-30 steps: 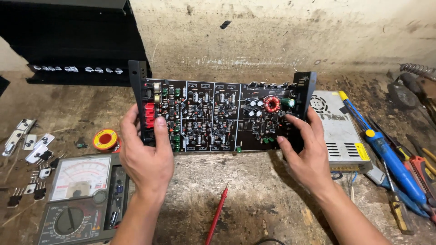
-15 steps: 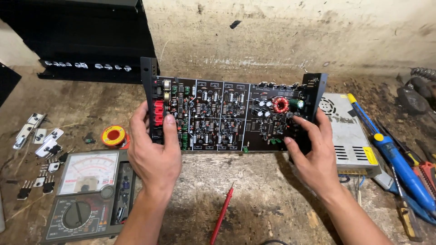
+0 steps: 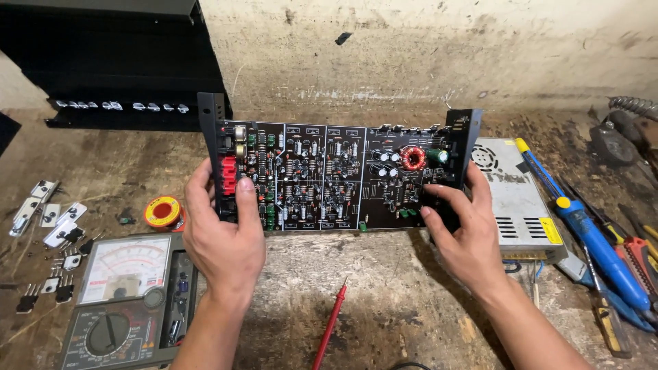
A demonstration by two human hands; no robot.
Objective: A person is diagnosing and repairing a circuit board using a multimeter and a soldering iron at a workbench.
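Observation:
A long black circuit board with black end plates, red connectors at its left and a copper coil at its right is held tilted up over the dirty workbench. My left hand grips its left end by the red connectors. My right hand grips its right end, fingers on the lower right corner of the board.
An analog multimeter lies at the lower left, a red probe below the board, a solder spool and loose metal clips to the left. A metal power supply, a blue soldering iron and pliers lie right. A black casing stands behind.
The board and both hands sit slightly higher and more central in view as the camera shifts; the grip on both ends is unchanged.

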